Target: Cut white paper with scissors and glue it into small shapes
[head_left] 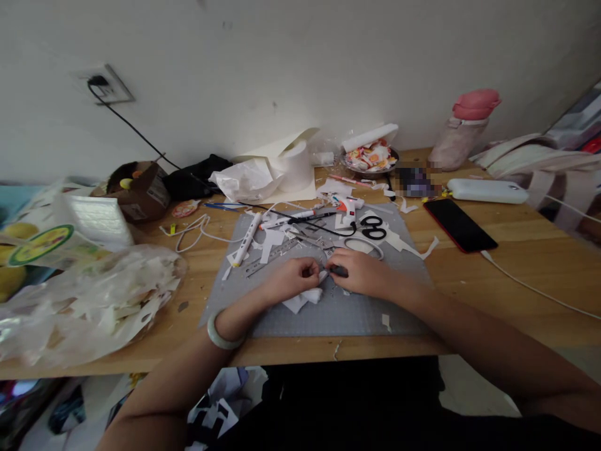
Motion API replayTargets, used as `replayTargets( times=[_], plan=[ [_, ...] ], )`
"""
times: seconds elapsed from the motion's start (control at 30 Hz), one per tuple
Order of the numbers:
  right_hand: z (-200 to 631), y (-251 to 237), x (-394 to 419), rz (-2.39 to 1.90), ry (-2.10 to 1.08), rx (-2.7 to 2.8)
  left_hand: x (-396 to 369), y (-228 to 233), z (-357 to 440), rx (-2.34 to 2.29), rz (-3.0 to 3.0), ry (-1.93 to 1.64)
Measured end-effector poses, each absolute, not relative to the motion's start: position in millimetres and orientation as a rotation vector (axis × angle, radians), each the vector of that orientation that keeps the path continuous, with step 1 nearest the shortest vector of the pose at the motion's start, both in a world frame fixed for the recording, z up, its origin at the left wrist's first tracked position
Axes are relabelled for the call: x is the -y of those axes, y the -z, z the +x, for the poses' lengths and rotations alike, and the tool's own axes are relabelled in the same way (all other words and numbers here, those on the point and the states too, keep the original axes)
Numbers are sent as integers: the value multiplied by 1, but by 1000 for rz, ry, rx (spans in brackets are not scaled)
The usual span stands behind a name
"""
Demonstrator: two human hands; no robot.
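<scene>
Left hand pinches a white paper piece; right hand grips a dark knife on the cutting mat.

Head view. Both hands rest on a grey cutting mat: the left hand pinches a white paper piece; the right hand grips a dark tool touching it. Scissors lie at twelve o'clock, a phone at two o'clock.

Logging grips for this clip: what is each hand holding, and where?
Right hand holds a dark craft knife by its handle. Left hand pinches a white paper piece at its top edge.
</scene>
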State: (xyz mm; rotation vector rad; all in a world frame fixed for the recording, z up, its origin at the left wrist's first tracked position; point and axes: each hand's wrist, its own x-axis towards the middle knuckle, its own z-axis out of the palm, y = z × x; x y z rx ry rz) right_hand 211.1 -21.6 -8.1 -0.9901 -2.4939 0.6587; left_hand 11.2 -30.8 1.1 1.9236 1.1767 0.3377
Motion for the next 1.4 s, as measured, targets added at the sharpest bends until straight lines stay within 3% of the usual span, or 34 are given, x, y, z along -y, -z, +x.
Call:
replayTargets(
  times=[1.4],
  plan=[
    [205, 6, 33, -935, -559, 2488, 31, -1, 11, -1169, 1916, -319]
  ],
)
